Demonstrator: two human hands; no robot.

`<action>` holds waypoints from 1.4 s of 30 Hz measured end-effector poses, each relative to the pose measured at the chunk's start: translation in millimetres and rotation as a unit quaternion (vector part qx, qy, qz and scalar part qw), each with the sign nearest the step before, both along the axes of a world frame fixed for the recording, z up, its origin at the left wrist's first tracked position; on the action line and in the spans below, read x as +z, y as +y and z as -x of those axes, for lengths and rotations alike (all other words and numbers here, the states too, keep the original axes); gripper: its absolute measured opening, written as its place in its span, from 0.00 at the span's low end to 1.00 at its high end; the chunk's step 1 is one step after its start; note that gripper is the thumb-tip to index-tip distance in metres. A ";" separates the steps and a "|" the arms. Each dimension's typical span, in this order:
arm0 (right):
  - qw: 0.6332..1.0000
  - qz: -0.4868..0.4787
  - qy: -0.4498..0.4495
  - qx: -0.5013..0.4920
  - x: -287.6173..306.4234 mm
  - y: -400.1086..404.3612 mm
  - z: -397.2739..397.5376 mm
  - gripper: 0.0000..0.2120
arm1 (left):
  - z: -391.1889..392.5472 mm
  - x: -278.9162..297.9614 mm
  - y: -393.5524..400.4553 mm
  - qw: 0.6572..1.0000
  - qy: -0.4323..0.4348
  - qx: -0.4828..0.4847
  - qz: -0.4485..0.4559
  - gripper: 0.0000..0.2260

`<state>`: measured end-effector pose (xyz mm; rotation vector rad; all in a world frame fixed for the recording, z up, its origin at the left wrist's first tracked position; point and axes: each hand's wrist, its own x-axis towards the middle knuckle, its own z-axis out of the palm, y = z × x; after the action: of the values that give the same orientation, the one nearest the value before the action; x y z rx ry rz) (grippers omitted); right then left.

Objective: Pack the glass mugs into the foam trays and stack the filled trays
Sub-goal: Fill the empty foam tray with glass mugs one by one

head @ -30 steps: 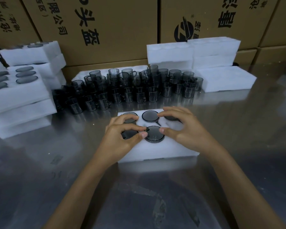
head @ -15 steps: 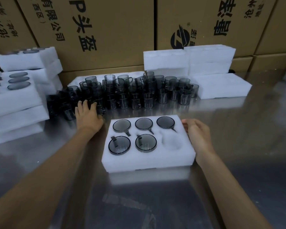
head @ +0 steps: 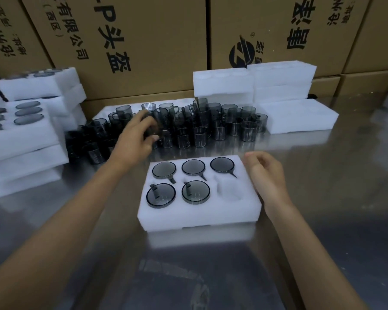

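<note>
Head-camera view: a person is working at a steel table (head: 323, 175), where a white foam tray (head: 199, 215) is sitting near the middle. Five of its six pockets are holding smoked glass mugs (head: 195, 191), sunk to their rims; the pocket at the tray's near right is standing unfilled. The left hand (head: 137, 137) is reaching into the cluster of loose mugs (head: 211, 126) toward the table's far edge, its fingers curling around one dark mug (head: 151, 128), though motion blur is hiding the exact grip. The right hand (head: 267, 175) is hovering just beside the tray's right edge, fingers loosely curled and holding nothing. Filled trays (head: 25, 130) are sitting stacked at the table's left edge, and unfilled foam trays (head: 255, 86) are lying piled at the far edge in front of cardboard boxes (head: 143, 41).
</note>
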<state>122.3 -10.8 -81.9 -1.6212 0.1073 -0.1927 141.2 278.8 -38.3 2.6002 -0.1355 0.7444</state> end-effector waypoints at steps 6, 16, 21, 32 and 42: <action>0.979 0.085 -0.150 0.108 7.5 10.8 16.9 0.18 | 42.2 29.2 -73.3 0.970 0.092 -0.203 0.096 0.08; 0.972 0.061 -0.159 0.161 16.7 -3.0 22.9 0.23 | 72.2 6.2 -131.4 0.904 0.088 -0.231 0.350 0.17; 0.978 0.081 -0.155 0.115 5.9 8.8 32.3 0.30 | 84.1 -12.3 -140.7 0.880 0.044 -0.161 0.446 0.11; 0.953 0.154 -0.149 0.216 19.6 -2.9 40.3 0.20 | 86.5 -22.7 -129.6 0.885 0.033 -0.206 0.416 0.17; 0.935 0.276 -0.127 0.182 13.8 -5.5 33.6 0.29 | 82.0 -31.8 -135.4 0.910 0.057 -0.108 0.396 0.07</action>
<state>88.6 -16.3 -68.1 -2.1221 -0.4842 -0.1502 59.2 143.5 -70.1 1.8057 -0.0628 0.4337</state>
